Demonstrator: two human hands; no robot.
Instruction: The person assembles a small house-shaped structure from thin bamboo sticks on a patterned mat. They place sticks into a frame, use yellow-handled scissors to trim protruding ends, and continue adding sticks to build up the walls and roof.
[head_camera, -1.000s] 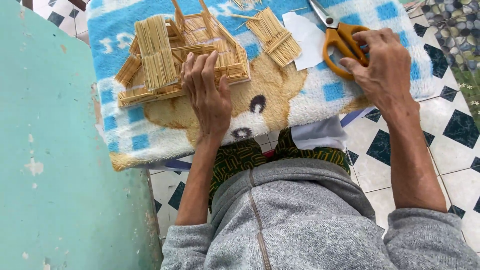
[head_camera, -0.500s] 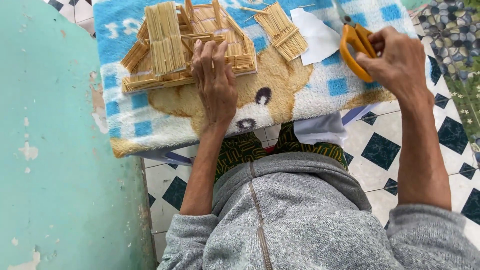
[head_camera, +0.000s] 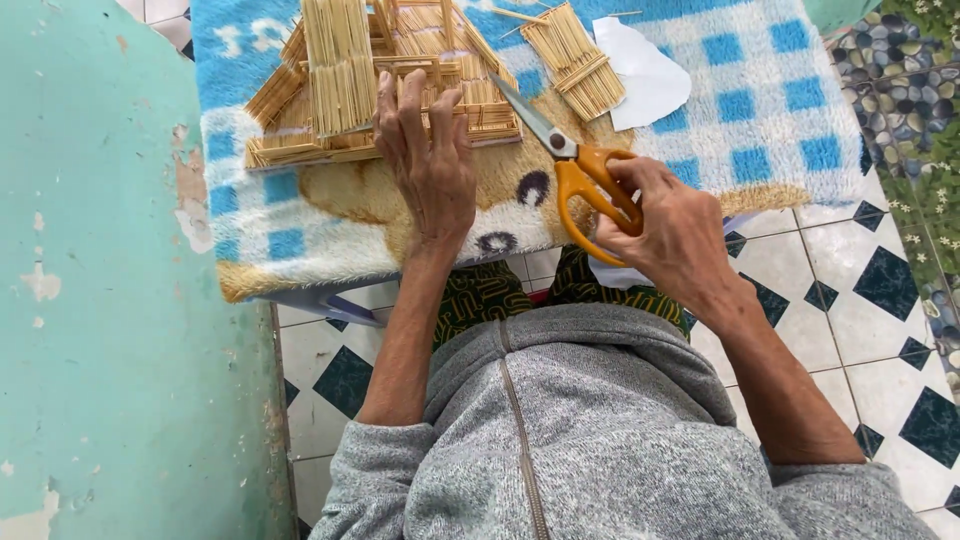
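So the main thing here is a little model house (head_camera: 385, 85) built out of thin straw-coloured sticks. It's got a steep bundled roof panel on its left side, open frame bits in the middle and a flat stick base, all pale yellow. It sits at the far left part of a fluffy blue-and-white checked towel (head_camera: 760, 110) with a tan bear face on it, and the towel is spread over a low surface in front of the person's knees.

The left hand (head_camera: 428, 165) lies flat and relaxed on the near edge of the house, fingers spread and stretched out over the base sticks, not gripping anything, wrist resting on the bear part of the towel.

Just right of the house are the orange-handled scissors (head_camera: 575, 165). The right hand (head_camera: 665, 230) has them gripped, fingers curled through the handle loops, and the blades look shut, with the metal tip pointing up-left and reaching the house's right corner.

Further right of the house, a separate bundle of sticks (head_camera: 572, 60) lies on the towel, with a white scrap of paper (head_camera: 645, 75) just beside it.
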